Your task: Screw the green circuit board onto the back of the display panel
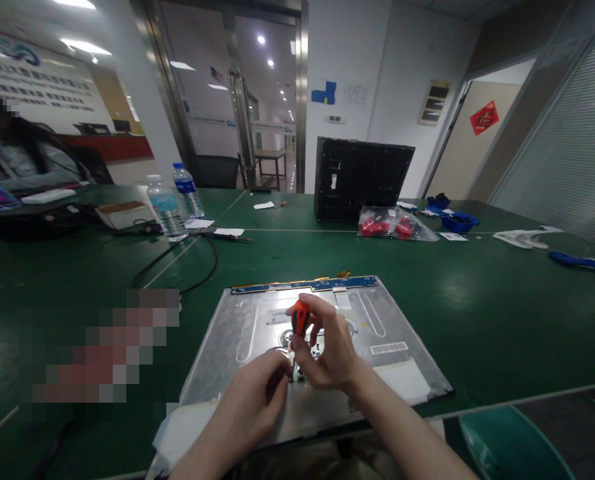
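Observation:
My right hand (330, 347) is closed around the orange and black handle of a screwdriver (300, 319). Its shaft points down to a small green circuit board (297, 379) with dark parts, on the back of a silver flat display panel (212, 357). Beside the screwdriver's tip, my left hand (257, 387) rests with finger and thumb drawn together; what they pinch, if anything, is hidden. Along the panel's far edge runs a narrow blue circuit strip (304, 285).
On the green table (257, 257) stand a black monitor casing (362, 177), a plastic bag with red items (397, 225) and two water bottles (167, 210) (187, 190). A black cable (214, 267) curls at left. Blue pieces (460, 221) lie right. A person (42, 157) sits far left.

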Motion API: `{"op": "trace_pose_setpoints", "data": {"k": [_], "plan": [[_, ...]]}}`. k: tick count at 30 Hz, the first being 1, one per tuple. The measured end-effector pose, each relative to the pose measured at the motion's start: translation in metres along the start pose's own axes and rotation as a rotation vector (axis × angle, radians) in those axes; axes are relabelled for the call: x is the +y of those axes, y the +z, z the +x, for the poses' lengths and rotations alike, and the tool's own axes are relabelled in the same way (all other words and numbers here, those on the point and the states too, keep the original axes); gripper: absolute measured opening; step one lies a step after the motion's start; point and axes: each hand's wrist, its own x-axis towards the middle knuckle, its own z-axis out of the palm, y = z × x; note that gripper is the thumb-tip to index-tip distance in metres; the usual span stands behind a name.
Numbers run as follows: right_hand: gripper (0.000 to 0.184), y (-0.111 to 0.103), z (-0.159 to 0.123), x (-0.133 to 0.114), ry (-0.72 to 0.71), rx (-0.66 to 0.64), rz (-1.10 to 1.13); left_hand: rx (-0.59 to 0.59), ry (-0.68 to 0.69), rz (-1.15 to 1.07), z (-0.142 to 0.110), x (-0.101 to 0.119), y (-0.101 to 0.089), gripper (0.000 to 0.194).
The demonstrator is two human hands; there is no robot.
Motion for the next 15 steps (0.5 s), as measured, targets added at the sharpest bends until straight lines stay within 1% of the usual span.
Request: {"op": "trace_pose_setpoints", "data": {"k": [2,5,8,12,15], "plan": [[0.058,0.0010,-0.0007,-0.0001,0.005,0.019,-0.011,-0.007,0.009,-0.004,-0.0009,-0.0011,0.0006,0.015],[0.055,0.0031,-0.0005,-0.0011,0.001,0.081,-0.056,-0.013,0.002,-0.003,-0.0021,-0.0027,0.0013,0.015],[0.051,0.0041,0.0002,-0.0021,-0.005,0.109,-0.101,-0.006,0.005,0.005,-0.0031,-0.0036,0.0015,0.015],[0.050,0.0036,-0.0005,-0.0012,-0.014,0.090,-0.140,-0.005,0.018,0.002,-0.0035,-0.0028,0.0007,0.012],[0.055,0.0028,-0.0019,0.0002,0.007,0.046,-0.092,-0.002,0.029,0.000,-0.0030,-0.0023,0.0002,0.011]]}}
